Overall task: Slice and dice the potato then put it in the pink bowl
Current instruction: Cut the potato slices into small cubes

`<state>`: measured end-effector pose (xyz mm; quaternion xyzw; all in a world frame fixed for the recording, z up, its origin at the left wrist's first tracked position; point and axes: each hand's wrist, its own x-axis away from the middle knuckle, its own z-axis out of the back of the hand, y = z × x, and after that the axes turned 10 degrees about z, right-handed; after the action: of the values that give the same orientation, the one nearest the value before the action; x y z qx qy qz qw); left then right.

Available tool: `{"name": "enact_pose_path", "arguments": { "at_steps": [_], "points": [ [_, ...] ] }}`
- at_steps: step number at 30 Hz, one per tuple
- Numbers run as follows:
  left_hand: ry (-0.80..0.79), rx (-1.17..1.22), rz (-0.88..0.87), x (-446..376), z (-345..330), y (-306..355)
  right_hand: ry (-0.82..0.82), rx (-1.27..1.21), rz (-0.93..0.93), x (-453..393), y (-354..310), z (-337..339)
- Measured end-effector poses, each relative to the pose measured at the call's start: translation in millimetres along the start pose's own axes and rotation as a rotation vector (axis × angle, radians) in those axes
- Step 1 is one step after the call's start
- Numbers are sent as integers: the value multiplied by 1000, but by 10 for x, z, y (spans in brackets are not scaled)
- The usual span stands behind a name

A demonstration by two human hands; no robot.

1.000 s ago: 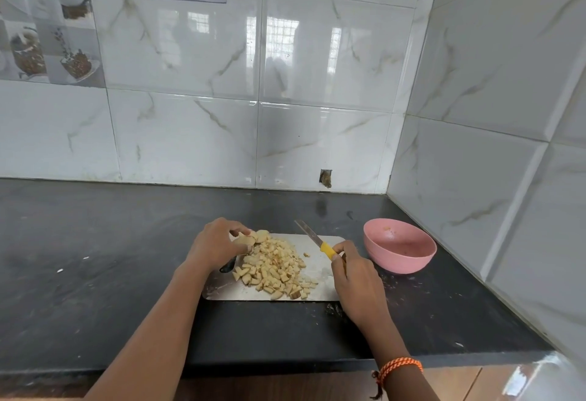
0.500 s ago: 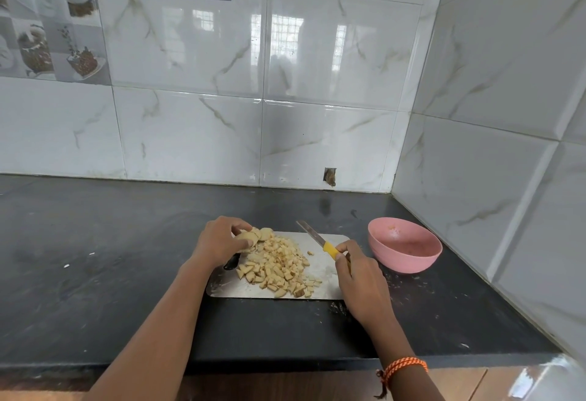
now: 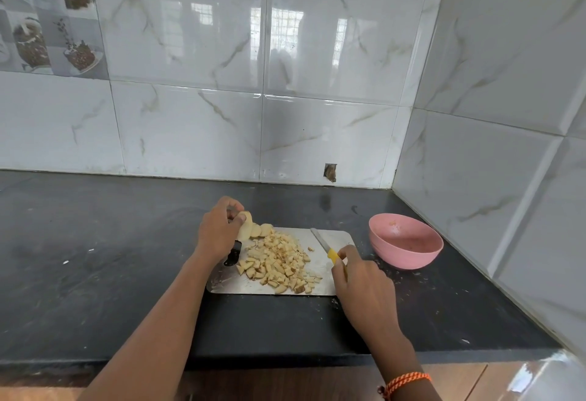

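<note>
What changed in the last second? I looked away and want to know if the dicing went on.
The left hand has lifted a potato slice off the far end of the pile and now pinches it above the cutting board. The right hand still grips the knife, the diced potato stays heaped, and the pink bowl stays put.

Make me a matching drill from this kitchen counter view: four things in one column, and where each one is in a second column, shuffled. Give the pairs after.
Things:
1. potato slice
2. knife
3. diced potato
4. pink bowl

Places:
A. piled on the steel cutting board
B. on the black counter, right of the board
C. pinched in the left hand above the board's far left corner
D. yellow handle gripped in the right hand, blade over the board

Pairs: 1-C, 2-D, 3-A, 4-B
</note>
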<state>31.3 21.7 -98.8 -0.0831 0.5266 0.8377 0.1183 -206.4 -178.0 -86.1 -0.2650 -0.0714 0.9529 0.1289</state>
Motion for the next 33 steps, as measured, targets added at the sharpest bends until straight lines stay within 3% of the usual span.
{"name": "enact_pose_path", "arguments": {
  "at_steps": [6,15,22,29,33],
  "points": [
    [19,44,42,53,13,42,-55,1,-82,182,-63,-16],
    [7,-3,15,72,6,19,-20,-387,-17,95,-219,-64],
    [36,-65,-64,40,-6,-16,7,-220,99,-30,-69,22],
    [4,3,-119,54,-58,76,21,-299,-11,-120,236,-56],
    [17,17,-173,118,-133,222,-15,-226,59,-111,175,-84]
  ]
}}
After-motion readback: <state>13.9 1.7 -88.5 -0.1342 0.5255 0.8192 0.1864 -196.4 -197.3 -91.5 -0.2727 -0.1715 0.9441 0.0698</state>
